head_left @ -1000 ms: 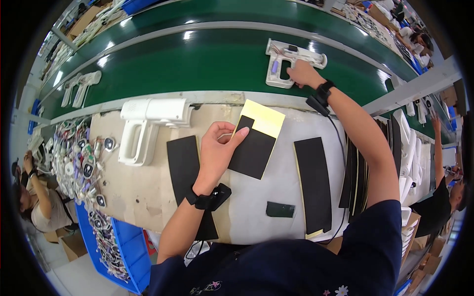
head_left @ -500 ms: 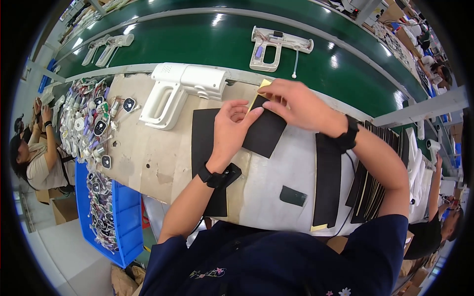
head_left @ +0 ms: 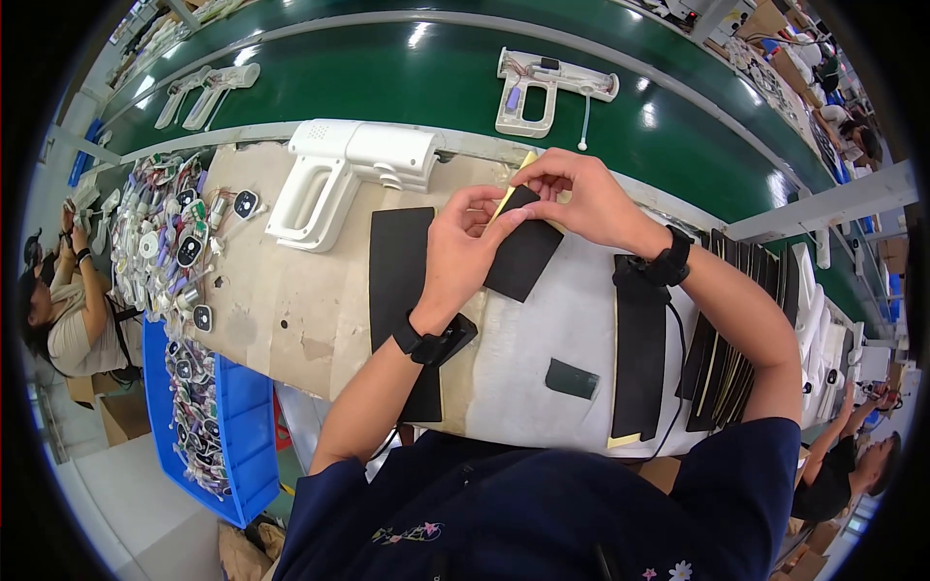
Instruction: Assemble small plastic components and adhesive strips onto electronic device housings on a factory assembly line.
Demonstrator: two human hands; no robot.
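A black foam strip [head_left: 523, 261] with yellow backing paper [head_left: 528, 162] along its far edge is held between both my hands. My left hand [head_left: 457, 254] pinches its left side with thumb and fingers. From the right, my right hand [head_left: 584, 201] grips the far end, its fingers bent over the top by the yellow paper. One black strip [head_left: 399, 257] lies flat under my left wrist, and another black strip [head_left: 639, 363] rests below my right wrist. Beyond my left hand lies a white gun-shaped plastic housing [head_left: 387, 153] on its side.
Wires and small round display parts form a pile [head_left: 155, 228] at the left, above a blue bin [head_left: 250, 421] of similar parts. Black strips are stacked [head_left: 722, 373] at right. A dark green piece [head_left: 572, 379] lies mid-table. Open housings [head_left: 528, 102] lie on the green conveyor [head_left: 368, 73]. Co-workers sit both sides.
My right hand has bent its fingers in more over the strip's far end, and the hands are closer together. The held strip has tilted and shows less of its length.
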